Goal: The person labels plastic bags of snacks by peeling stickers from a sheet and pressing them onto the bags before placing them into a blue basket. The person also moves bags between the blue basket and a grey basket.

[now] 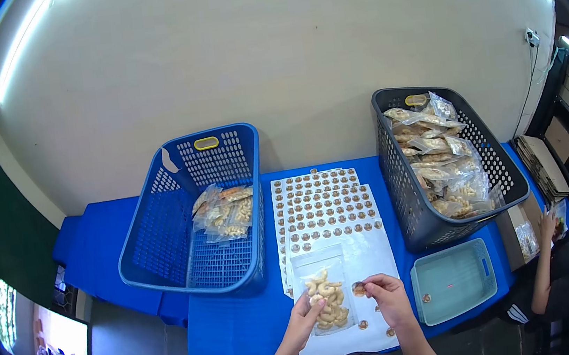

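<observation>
A clear bag of pale, curved pieces [328, 300] lies on the white sticker sheets [349, 254] near the table's front edge. My left hand [304, 321] holds its left side, with the thumb over the front. Just right of the bag, my right hand [389, 297] pinches a small round brown sticker [359, 289] between thumb and fingertips. Rows of similar round stickers cover the upper part of the sheets. A few loose ones show on the bare lower part, below my right hand.
A blue basket [253, 240] with a few filled bags stands left, a dark basket [408, 216] full of bags stands right. A pale green tray [483, 288] sits at the front right. Beyond it, another person's hand [548, 224] is near a cardboard box [509, 239].
</observation>
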A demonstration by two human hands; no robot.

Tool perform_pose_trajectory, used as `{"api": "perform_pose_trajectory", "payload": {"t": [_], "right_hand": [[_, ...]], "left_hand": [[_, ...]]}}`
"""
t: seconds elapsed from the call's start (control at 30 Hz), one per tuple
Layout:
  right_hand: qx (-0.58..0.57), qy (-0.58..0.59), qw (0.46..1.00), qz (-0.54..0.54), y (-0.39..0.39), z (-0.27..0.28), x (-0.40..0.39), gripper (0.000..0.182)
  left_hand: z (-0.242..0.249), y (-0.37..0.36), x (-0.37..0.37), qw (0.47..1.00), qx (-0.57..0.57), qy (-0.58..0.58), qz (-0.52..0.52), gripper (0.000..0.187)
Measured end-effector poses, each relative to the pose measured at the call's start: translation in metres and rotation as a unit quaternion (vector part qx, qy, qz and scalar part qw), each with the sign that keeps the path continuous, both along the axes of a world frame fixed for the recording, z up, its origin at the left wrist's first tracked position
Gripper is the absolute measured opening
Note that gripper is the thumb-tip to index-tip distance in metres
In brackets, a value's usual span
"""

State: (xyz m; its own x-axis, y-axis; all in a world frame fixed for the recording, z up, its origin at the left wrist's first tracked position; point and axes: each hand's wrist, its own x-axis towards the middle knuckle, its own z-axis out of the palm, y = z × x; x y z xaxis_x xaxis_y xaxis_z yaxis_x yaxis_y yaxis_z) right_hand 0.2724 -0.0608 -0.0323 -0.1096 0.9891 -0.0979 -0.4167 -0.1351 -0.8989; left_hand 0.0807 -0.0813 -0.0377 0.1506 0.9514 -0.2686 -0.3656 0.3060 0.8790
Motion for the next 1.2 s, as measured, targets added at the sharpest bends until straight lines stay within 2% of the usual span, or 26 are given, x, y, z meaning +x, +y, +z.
{"api": "perform_pose_trajectory", "payload": {"t": [0.1,0.13,0.27,0.47,0.63,0.87,1.2], "right_hand": [[0.015,-0.073,0.997,0.002,-0.015,0.034,-0.011,0.018],[0.042,-0.09,0.995,0.002,-0.017,0.036,-0.014,0.025],[0.103,-0.182,0.978,-0.023,-0.026,0.032,-0.018,0.033],[0.133,-0.234,0.96,-0.076,-0.035,0.029,-0.023,0.031],[0.135,-0.218,0.964,-0.072,-0.037,0.027,-0.025,0.033],[0.138,-0.241,0.96,-0.032,-0.034,0.047,-0.02,0.034],[0.16,-0.268,0.948,-0.052,-0.033,0.035,-0.016,0.029]], "left_hand": [[0.005,-0.003,0.007,1.0,0.024,0.0,-0.017,0.043],[0.004,-0.004,0.01,0.999,0.037,-0.013,-0.019,0.042],[0.013,-0.011,0.017,0.997,0.074,0.015,-0.027,0.039],[0.013,-0.02,0.024,0.996,0.088,0.016,-0.006,0.039],[0.012,-0.022,0.019,0.992,0.122,0.038,-0.008,0.038],[0.029,-0.025,0.019,0.995,0.099,0.009,-0.016,0.037],[0.021,-0.028,0.028,0.994,0.107,0.011,0.009,0.033]]}}
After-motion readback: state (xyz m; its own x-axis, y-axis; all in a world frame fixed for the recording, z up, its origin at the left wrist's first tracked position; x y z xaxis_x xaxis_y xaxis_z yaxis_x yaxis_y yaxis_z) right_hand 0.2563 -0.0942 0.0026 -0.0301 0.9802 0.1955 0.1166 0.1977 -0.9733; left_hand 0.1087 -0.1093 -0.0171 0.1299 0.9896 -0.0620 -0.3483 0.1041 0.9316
